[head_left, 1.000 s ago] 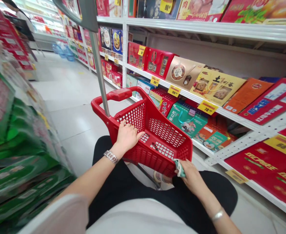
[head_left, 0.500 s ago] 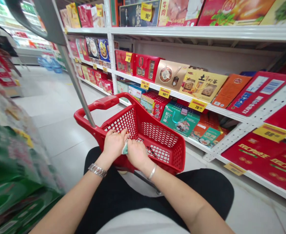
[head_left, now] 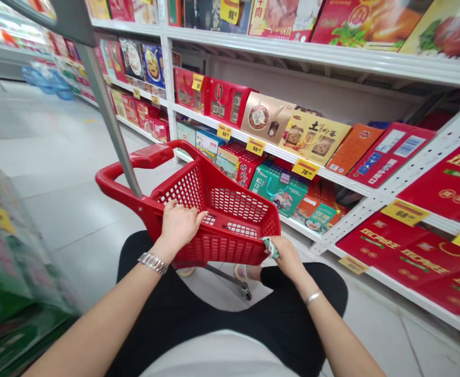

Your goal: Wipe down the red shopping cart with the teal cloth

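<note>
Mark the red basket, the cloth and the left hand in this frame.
red basket [head_left: 222,250], head view, on its near mesh wall.
cloth [head_left: 269,246], head view, on the bunched part at the basket's corner.
left hand [head_left: 179,224], head view, on the back of the hand.

On the middle shelf edge [head_left: 280,156], one yellow price tag [head_left: 255,146] says 98, and the yellow tag next to it [head_left: 305,168] says 78. The yellow tag lower down on the right [head_left: 405,212] says 68. The yellow gift box [head_left: 314,137] has a big 土 on it.
</note>
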`<action>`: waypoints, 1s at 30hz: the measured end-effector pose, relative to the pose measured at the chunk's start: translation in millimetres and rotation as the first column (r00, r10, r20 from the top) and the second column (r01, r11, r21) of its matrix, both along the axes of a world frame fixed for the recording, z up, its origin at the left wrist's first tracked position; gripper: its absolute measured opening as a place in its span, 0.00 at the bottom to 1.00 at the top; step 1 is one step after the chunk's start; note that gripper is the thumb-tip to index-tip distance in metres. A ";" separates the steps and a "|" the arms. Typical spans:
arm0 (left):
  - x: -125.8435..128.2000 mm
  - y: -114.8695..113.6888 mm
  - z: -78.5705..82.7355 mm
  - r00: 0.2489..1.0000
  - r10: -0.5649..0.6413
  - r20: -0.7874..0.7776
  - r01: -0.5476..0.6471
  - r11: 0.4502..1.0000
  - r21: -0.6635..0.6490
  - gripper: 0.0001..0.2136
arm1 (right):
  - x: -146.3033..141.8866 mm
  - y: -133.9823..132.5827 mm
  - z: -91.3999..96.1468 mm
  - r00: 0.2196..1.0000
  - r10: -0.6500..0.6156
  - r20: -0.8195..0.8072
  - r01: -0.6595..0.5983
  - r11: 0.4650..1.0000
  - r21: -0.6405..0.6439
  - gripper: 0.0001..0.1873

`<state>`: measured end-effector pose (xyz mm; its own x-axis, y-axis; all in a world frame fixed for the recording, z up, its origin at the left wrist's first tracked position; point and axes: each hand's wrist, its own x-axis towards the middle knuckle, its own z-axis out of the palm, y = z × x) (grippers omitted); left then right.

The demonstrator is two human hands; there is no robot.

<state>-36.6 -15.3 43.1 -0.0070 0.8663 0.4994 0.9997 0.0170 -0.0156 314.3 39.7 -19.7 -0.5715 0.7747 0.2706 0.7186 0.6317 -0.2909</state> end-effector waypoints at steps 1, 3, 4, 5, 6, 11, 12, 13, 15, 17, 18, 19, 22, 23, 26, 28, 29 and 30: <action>0.6 0.7 -0.9 1.000 0.009 -0.015 -0.009 1.000 -0.002 0.28 | 5.9 4.7 -1.9 0.999 0.033 -0.025 -0.033 0.999 -0.006 0.14; 1.1 0.5 -0.9 0.999 0.018 -0.032 -0.019 1.000 -0.016 0.29 | 8.8 10.9 -2.6 0.996 0.078 -0.043 -0.080 0.996 -0.032 0.14; 0.4 -0.2 0.6 0.999 0.010 -0.033 -0.011 0.999 -0.032 0.29 | 6.6 12.2 -1.6 0.996 0.087 -0.034 -0.088 0.995 -0.045 0.14; -1.1 -1.2 3.4 1.000 -0.002 -0.029 0.001 0.999 -0.053 0.28 | 2.5 12.1 0.3 0.996 0.085 -0.015 -0.085 0.995 -0.052 0.13; -3.9 -2.1 7.7 1.000 -0.011 -0.022 0.009 0.998 -0.069 0.28 | -3.4 10.6 3.0 0.997 0.071 0.011 -0.071 0.996 -0.051 0.12; -35.9 2.1 46.7 0.998 0.054 -0.010 -0.055 0.997 -0.055 0.30 | -66.8 -11.3 25.5 0.985 -0.007 0.170 0.009 1.000 -0.013 0.15; -44.0 5.7 54.5 0.998 0.064 -0.005 -0.064 0.996 -0.056 0.31 | -86.9 -16.3 31.2 0.982 0.010 0.188 -0.009 1.000 -0.009 0.17; -51.4 9.9 60.7 0.998 0.064 0.003 -0.064 0.996 -0.066 0.32 | -108.9 -20.5 36.9 0.981 0.032 0.193 -0.031 1.000 -0.008 0.20; -62.0 19.1 67.1 0.999 0.043 -0.001 -0.043 0.996 -0.084 0.32 | -155.4 -26.1 48.0 0.983 0.068 0.172 -0.070 0.998 0.001 0.25; -65.8 27.0 65.3 0.999 0.000 -0.046 -0.004 0.996 -0.090 0.32 | -198.2 -27.5 57.9 0.983 0.117 0.142 -0.120 0.993 0.014 0.25; -65.3 30.1 62.2 0.997 -0.018 -0.080 0.011 0.996 -0.089 0.32 | -215.7 -26.8 62.0 0.983 0.130 0.128 -0.134 0.991 0.021 0.24; -63.7 32.5 58.5 0.993 -0.030 -0.114 0.019 0.996 -0.091 0.31 | -229.2 -25.4 65.3 0.982 0.138 0.125 -0.142 0.990 0.026 0.22; -54.6 37.3 48.7 0.984 -0.025 -0.178 0.006 0.994 -0.105 0.29 | -243.6 -19.8 68.5 0.980 0.150 0.127 -0.156 0.987 0.034 0.25; -51.1 38.7 46.9 0.983 -0.018 -0.182 -0.002 0.994 -0.106 0.28 | -239.9 -18.0 67.2 0.980 0.150 0.131 -0.156 0.987 0.034 0.27; -41.4 43.9 45.4 0.983 -0.013 -0.182 -0.008 0.993 -0.117 0.27 | -210.0 -13.6 58.1 0.983 0.112 0.148 -0.117 0.993 0.027 0.31; -36.2 48.8 45.5 0.981 -0.013 -0.194 -0.017 0.988 -0.151 0.26 | -178.6 -9.9 49.3 0.986 0.048 0.159 -0.052 0.998 0.022 0.30; -34.1 51.7 45.3 0.980 -0.013 -0.200 -0.021 0.986 -0.167 0.26 | -160.3 -7.3 44.4 0.987 0.010 0.161 -0.014 1.000 0.024 0.30; -32.6 54.8 44.8 0.979 -0.016 -0.203 -0.021 0.984 -0.180 0.25 | -140.5 -4.0 39.2 0.987 -0.024 0.158 0.020 0.999 0.029 0.29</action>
